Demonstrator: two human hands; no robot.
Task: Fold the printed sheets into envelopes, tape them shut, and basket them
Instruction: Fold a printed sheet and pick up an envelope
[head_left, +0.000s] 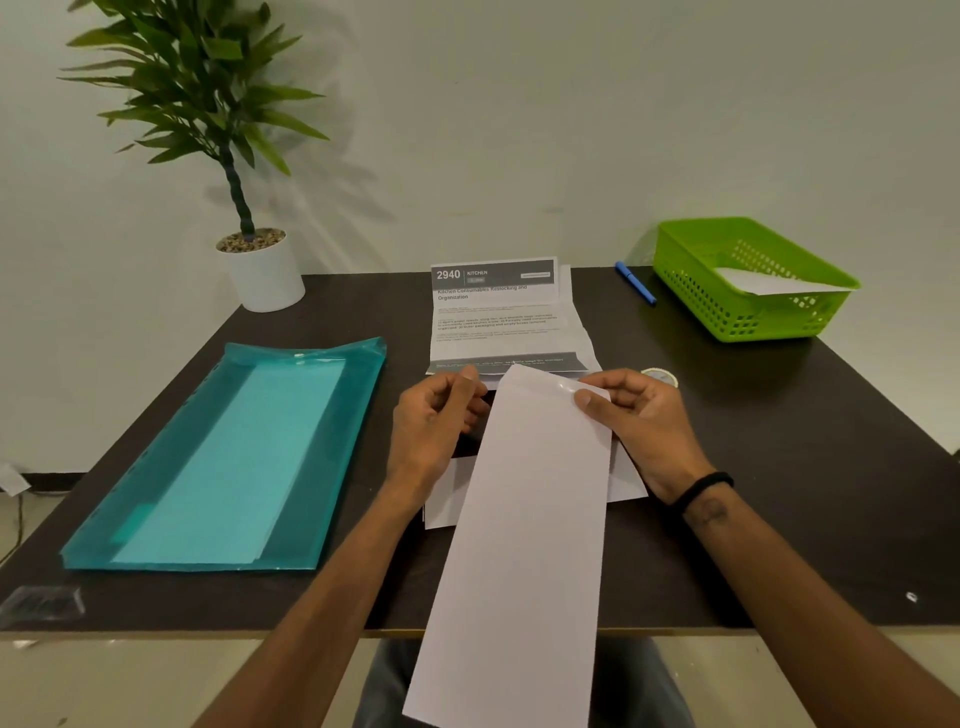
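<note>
Up top, sheet (493, 312) headed "2940 KITCHEN"

The light around me is soft and even, moderately bright, with a faint greenish cast on the wall (571, 104). The plant (197, 98) throws a pale, feathery shadow to its right on that wall, so light arrives from the left. A strip of clear tape (558, 387) near my fingers (584, 400) gives a small white glare, and the teal folder (228, 457) shows a mild sheen. The wide lens bows the dark surface (779, 493) at its edges. Small print on the sheet (493, 322) is smeared and unreadable.
</note>
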